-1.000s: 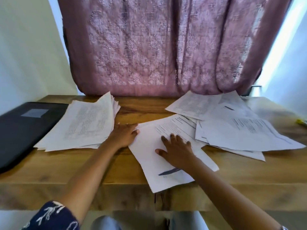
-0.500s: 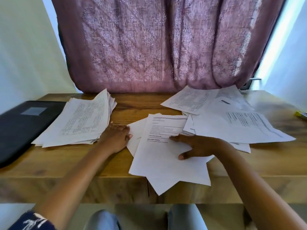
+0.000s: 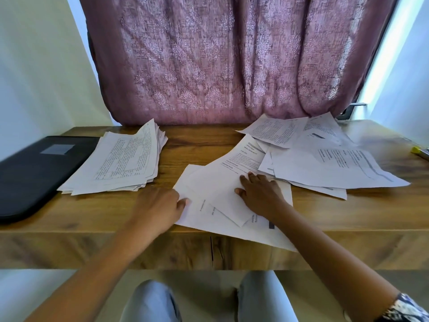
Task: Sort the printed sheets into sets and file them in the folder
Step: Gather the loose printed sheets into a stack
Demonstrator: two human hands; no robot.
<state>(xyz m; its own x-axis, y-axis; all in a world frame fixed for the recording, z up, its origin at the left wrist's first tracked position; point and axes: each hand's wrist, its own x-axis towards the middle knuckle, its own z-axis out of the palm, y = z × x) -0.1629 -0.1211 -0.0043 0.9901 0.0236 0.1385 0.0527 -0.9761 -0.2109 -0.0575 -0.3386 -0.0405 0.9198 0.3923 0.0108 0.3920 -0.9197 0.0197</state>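
A few printed sheets [image 3: 216, 189] lie fanned at the front middle of the wooden table [image 3: 202, 145], one corner overhanging the front edge. My right hand [image 3: 260, 194] rests flat on the top sheet, fingers spread. My left hand [image 3: 160, 205] touches the left edge of the lowest sheet, thumb on the paper. A thick stack of printed sheets [image 3: 125, 161] sits at the left. Loose sheets [image 3: 325, 159] are scattered at the right. The black folder [image 3: 34, 168] lies closed at the far left.
A patterned mauve curtain [image 3: 220, 61] hangs behind the table. A yellow object [image 3: 420, 151] lies at the far right edge. My knees show below the table's front edge.
My right hand has turned the top sheet so it points up to the right and slid it over the sheets below. My left hand has shifted slightly to the lower sheet's edge.
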